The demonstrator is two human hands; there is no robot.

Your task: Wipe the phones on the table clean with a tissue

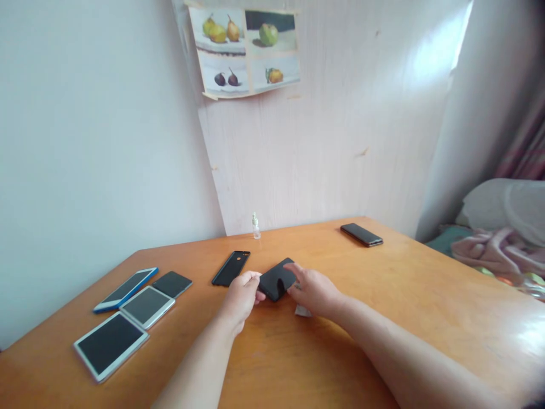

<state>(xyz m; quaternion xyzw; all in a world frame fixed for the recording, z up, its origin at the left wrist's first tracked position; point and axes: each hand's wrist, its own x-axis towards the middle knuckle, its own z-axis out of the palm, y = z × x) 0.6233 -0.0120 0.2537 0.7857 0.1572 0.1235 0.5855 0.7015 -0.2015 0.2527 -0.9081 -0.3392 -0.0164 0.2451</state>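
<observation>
A black smartphone (276,280) is tilted above the table, its dark glossy screen facing up. My left hand (242,294) grips its left end, thumb on top and fingers beneath. At the right end, my right hand (315,288) has its index finger over the far corner and its thumb by the near edge. A small whitish piece of paper or cloth (303,311) shows under my right hand; whether the hand holds it or it lies on the table is unclear. Just beyond my left hand lies an empty black phone case (231,268).
On the wooden table (272,363), a blue-edged tablet (125,291), a dark phone (172,283) and two white-framed tablets (148,307) (111,345) lie at left. A small clear bottle (256,227) stands by the wall. Another black phone (361,234) lies at back right.
</observation>
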